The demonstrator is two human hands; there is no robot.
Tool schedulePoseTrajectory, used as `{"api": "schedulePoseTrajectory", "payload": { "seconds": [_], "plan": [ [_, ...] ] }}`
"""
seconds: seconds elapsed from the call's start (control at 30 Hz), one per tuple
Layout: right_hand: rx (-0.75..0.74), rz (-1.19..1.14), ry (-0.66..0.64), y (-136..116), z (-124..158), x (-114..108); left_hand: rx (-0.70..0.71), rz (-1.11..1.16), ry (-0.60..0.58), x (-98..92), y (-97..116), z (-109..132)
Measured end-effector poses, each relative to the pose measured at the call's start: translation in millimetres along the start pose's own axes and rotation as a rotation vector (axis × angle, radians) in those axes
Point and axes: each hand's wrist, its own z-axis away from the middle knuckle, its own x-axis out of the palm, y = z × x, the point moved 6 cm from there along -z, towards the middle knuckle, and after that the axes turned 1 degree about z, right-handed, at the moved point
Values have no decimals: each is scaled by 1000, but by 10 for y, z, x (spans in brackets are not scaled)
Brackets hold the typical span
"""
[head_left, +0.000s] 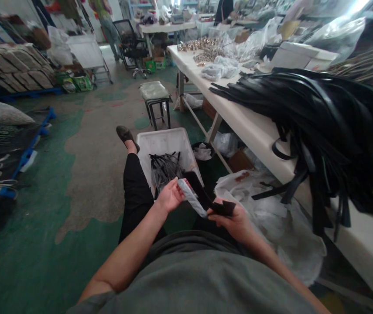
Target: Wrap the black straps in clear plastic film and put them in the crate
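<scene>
My left hand (pixel 169 195) and my right hand (pixel 234 221) both grip one black strap (pixel 202 192) over my lap. The strap has a pale grey strip (pixel 191 197) along it, which my left fingers pinch at its upper end. My right hand clamps the strap's lower end, folded at the thumb. Just beyond my hands stands a white plastic bin (pixel 166 144) with several black straps (pixel 165 168) in it. My crossed leg in black trousers (pixel 134 187) lies left of the bin.
A long white table (pixel 251 126) runs along the right, with a big heap of black straps (pixel 320 117), clear bags and metal buckles (pixel 202 46). Crumpled plastic bags (pixel 271 209) lie under it. A stool (pixel 155 98) and an office chair (pixel 130 43) stand ahead; stacked goods line the left.
</scene>
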Motion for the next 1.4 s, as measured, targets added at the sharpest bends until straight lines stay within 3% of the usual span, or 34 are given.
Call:
{"api": "schedulePoseTrajectory", "payload": {
  "seconds": [0.13,0.23,0.3,0.4,0.53,0.7,0.9,1.0,1.13,1.23,1.4],
  "plan": [
    [121,-42,-224,97,284,-5,238,15,343,-325,839,-403],
    [233,-134,-293,299,397,26,433,18,384,-342,1306,-441],
    [282,-198,-259,432,357,30,518,-27,336,-275,1376,-348],
    [231,-226,-140,457,111,-28,516,-237,174,-137,1103,-136],
    [122,-219,10,197,-346,-154,340,-487,16,-101,432,172],
    [62,-272,14,-89,-725,-117,190,-751,-124,-74,-73,417],
    [15,-259,30,-215,-738,-18,166,-856,-258,161,-144,498],
    [47,-252,-12,-219,-679,79,321,-882,-316,454,-77,519],
    [75,-259,-32,-226,-560,116,537,-1148,-268,723,-84,549],
    [88,-261,-13,-217,-423,32,534,-1381,-270,702,-254,577],
    [50,-299,181,-190,-208,-323,389,-1590,-270,351,-528,660]
  ]
}}
